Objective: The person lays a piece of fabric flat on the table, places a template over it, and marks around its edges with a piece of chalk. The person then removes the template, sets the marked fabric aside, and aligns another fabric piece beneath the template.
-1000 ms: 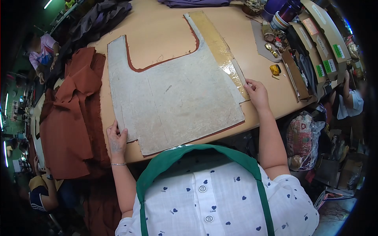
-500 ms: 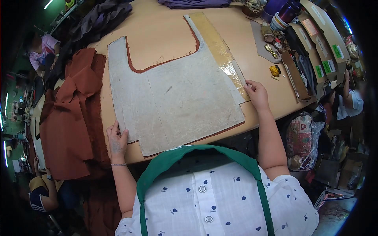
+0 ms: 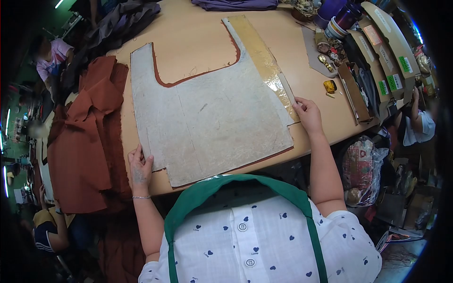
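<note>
A large grey card pattern template (image 3: 217, 113) with a U-shaped cut-out lies flat on the table. Shiny yellowish tape (image 3: 257, 52) covers its right strip. Rust-brown fabric (image 3: 264, 158) shows beneath it along the cut-out and the near edge. My left hand (image 3: 140, 169) holds the template's lower left edge, thumb against the card and fingers along the side. At the right edge, my right hand (image 3: 307, 113) pinches the card by the taped strip, thumb and fingers closed. The undersides of both grips are hidden.
Rust-brown cloth (image 3: 87, 141) is heaped along the left of the table (image 3: 193, 56). Dark fabric (image 3: 120, 28) lies behind it. On the right stand cardboard boxes (image 3: 377, 52), an open narrow box (image 3: 354, 94), a yellow object (image 3: 330, 86) and a watch (image 3: 325, 62). Other people sit on both sides.
The template and both my hands look unmoved, apart from a very slight shift of the view. At the far left, a person in a pink top has moved an arm.
</note>
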The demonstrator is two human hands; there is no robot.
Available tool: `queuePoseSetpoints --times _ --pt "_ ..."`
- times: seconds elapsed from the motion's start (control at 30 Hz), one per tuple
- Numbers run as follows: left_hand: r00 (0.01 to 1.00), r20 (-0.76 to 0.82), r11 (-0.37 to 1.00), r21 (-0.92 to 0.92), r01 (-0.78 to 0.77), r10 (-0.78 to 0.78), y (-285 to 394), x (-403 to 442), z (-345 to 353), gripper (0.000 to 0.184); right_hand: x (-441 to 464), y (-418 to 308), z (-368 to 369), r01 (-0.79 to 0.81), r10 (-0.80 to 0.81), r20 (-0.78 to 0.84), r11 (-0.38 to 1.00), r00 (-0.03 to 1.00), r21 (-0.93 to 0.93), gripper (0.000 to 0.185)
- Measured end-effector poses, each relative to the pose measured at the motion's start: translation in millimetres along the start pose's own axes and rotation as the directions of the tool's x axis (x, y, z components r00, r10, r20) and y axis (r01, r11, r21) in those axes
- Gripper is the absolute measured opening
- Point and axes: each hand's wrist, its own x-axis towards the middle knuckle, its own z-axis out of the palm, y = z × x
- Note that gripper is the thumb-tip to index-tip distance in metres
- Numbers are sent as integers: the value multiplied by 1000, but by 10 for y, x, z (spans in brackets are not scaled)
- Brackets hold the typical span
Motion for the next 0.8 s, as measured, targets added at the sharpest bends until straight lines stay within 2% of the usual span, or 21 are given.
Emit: queuePoseSetpoints --times 0.07,0.17,0.37,0.47,0.53,0.57,0.63,0.67,0.8 --pt "1000 19 995 101 4 -6 54 -12 -26 54 -3 2 0 9 -9 -2 1000 1000 8 27" --pt "993 -40 957 274 -99 114 -11 -35 15 53 -4 6 0 23 -23 -9 1000 1000 -10 26" --pt "984 -109 989 -20 -146 143 -147 -111 30 51 -55 21 8 67 -65 -62 998 996 21 26" --pt "996 -58 993 -93 -78 72 -218 -189 -36 51 -161 26 -22 168 -155 -83 968 984 188 26" --pt "994 -29 992 -76 -104 102 -192 -248 -76 50 -237 -5 -146 206 -208 4 969 978 137 27" --pt "994 -30 993 -53 -104 103 -170 -275 -118 50 -236 156 -156 274 -280 32 952 959 135 31" --pt "969 -133 966 -124 -227 210 -330 -341 -69 47 -334 150 -230 357 -366 80 927 927 112 34" --pt "975 -121 976 -88 -199 188 -340 -368 -88 46 -324 220 -234 414 -418 103 908 903 59 33" --pt "984 -91 983 -79 -164 156 -205 -374 -178 41 -373 131 -207 396 -410 113 909 905 130 32"
